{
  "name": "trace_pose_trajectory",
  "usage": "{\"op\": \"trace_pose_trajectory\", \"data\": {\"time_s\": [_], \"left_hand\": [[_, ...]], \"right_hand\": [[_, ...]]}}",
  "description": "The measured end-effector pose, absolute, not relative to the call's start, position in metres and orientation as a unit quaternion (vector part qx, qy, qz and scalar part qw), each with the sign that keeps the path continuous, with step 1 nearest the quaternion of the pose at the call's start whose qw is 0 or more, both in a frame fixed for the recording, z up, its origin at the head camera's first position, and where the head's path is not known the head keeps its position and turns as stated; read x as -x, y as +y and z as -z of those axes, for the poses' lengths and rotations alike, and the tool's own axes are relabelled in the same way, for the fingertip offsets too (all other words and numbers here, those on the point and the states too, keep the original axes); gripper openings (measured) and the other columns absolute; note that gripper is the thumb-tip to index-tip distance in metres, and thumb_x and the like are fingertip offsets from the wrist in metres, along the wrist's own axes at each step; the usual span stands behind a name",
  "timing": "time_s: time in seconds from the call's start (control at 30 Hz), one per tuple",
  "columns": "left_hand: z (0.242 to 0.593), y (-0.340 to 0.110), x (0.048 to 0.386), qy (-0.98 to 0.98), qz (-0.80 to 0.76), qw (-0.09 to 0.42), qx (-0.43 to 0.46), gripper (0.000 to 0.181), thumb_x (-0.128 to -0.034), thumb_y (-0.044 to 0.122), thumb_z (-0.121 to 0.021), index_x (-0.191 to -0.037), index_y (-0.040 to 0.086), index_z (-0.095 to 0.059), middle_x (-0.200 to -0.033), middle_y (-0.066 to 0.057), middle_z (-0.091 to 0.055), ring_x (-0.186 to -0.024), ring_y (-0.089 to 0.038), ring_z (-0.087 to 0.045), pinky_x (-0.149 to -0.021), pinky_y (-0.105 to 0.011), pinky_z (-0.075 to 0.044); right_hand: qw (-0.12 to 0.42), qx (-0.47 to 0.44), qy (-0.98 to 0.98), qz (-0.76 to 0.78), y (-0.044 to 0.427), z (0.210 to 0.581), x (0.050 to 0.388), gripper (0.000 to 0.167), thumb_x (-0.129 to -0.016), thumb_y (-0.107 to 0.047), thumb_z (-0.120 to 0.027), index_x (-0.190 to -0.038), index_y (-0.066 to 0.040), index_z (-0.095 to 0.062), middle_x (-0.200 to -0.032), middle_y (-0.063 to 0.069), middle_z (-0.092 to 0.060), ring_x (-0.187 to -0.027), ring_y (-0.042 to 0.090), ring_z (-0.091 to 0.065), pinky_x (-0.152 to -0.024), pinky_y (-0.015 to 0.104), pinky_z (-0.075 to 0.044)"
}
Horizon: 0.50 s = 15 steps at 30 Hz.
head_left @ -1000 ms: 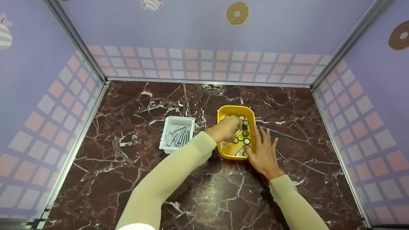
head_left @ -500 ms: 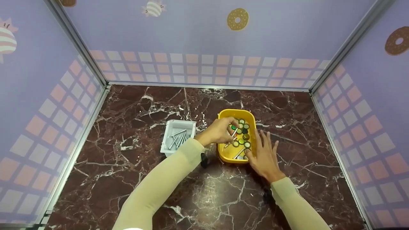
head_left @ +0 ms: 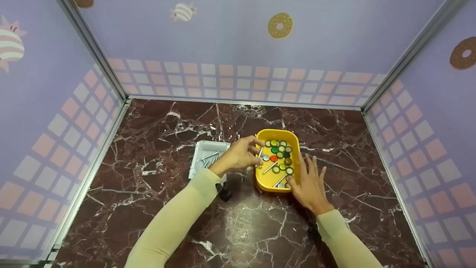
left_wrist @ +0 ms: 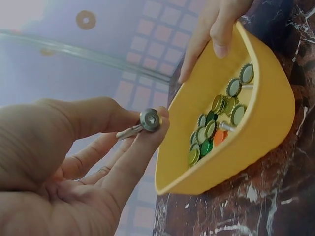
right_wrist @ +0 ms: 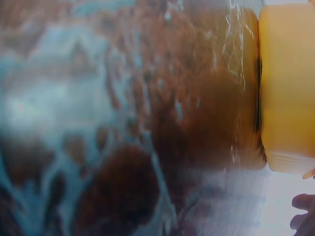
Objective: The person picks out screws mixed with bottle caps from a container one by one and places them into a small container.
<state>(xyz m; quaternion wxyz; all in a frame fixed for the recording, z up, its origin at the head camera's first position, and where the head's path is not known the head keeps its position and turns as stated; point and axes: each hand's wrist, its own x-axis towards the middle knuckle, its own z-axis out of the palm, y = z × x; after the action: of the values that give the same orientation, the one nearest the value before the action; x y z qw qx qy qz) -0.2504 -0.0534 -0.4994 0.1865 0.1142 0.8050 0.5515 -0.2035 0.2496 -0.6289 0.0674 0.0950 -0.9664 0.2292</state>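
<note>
Over the left side of the yellow bin (head_left: pixel 293 138), my left hand (head_left: pixel 240 154) pinches a silver bolt (left_wrist: pixel 150 120) between thumb and fingers; its round socket head faces the left wrist view. Inside the bin lie several bottle caps (head_left: pixel 282 149), green, gold, orange and pale, along with loose bolts (head_left: pixel 270 168). My right hand (head_left: pixel 310 188) holds the bin's right wall, thumb over the rim and straight spread fingers along the outside. To the left stands a white bin (head_left: pixel 199 149) with several bolts (head_left: pixel 210 159) in it, partly hidden by my left hand and forearm.
Both bins stand on a dark red marbled tabletop (head_left: pixel 160 201). Patterned lilac panels with metal edging enclose it at the back (head_left: pixel 230 44), left (head_left: pixel 41 89) and right (head_left: pixel 435 93). A black wrist device (head_left: pixel 224 192) shows below my left wrist.
My left hand has lifted out of the yellow bin and moved left with the bolt, uncovering more caps and bolts. The right hand stays at the bin's wall.
</note>
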Motion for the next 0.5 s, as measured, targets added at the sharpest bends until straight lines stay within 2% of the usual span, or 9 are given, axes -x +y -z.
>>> {"op": "trace_pose_trajectory", "data": {"time_s": [0.1, 0.2, 0.4, 0.5], "left_hand": [[0.501, -0.064, 0.251, 0.801, -0.559, 0.177, -0.121, 0.061, -0.0921, -0.006, -0.092, -0.148, 0.002, -0.067, -0.139, -0.03, -0.079, -0.112, -0.037, -0.085, -0.097, -0.038, -0.073], [0.501, -0.075, 0.25, 0.792, -0.573, 0.177, -0.117, 0.063, -0.0937, -0.007, -0.089, -0.152, 0.0, -0.065, -0.142, -0.031, -0.076, -0.114, -0.042, -0.085, -0.099, -0.043, -0.073], [0.503, -0.093, 0.246, 0.779, -0.595, 0.175, -0.089, 0.062, -0.0981, -0.005, -0.087, -0.155, 0.003, -0.065, -0.145, -0.028, -0.075, -0.114, -0.033, -0.085, -0.097, -0.043, -0.073], [0.505, -0.101, 0.244, 0.763, -0.617, 0.18, -0.074, 0.061, -0.0996, -0.006, -0.085, -0.156, 0.003, -0.065, -0.141, -0.026, -0.078, -0.117, -0.038, -0.084, -0.096, -0.043, -0.074]], "right_hand": [[0.068, -0.094, -0.966, -0.231, 0.25, 0.629, 0.204, 0.096, -0.11, -0.043, -0.066, -0.188, -0.017, -0.017, -0.191, 0.029, -0.026, -0.181, 0.056, -0.013, -0.14, 0.089, -0.002], [0.069, -0.093, -0.966, -0.233, 0.251, 0.63, 0.203, 0.096, -0.109, -0.043, -0.066, -0.188, -0.017, -0.018, -0.191, 0.029, -0.026, -0.181, 0.056, -0.013, -0.14, 0.089, -0.002], [0.068, -0.093, -0.965, -0.234, 0.25, 0.63, 0.203, 0.095, -0.11, -0.041, -0.064, -0.188, -0.017, -0.017, -0.191, 0.029, -0.025, -0.181, 0.057, -0.012, -0.139, 0.09, -0.001], [0.066, -0.093, -0.965, -0.235, 0.249, 0.63, 0.203, 0.095, -0.11, -0.041, -0.064, -0.188, -0.017, -0.017, -0.192, 0.028, -0.023, -0.181, 0.057, -0.011, -0.139, 0.09, 0.0]]}}
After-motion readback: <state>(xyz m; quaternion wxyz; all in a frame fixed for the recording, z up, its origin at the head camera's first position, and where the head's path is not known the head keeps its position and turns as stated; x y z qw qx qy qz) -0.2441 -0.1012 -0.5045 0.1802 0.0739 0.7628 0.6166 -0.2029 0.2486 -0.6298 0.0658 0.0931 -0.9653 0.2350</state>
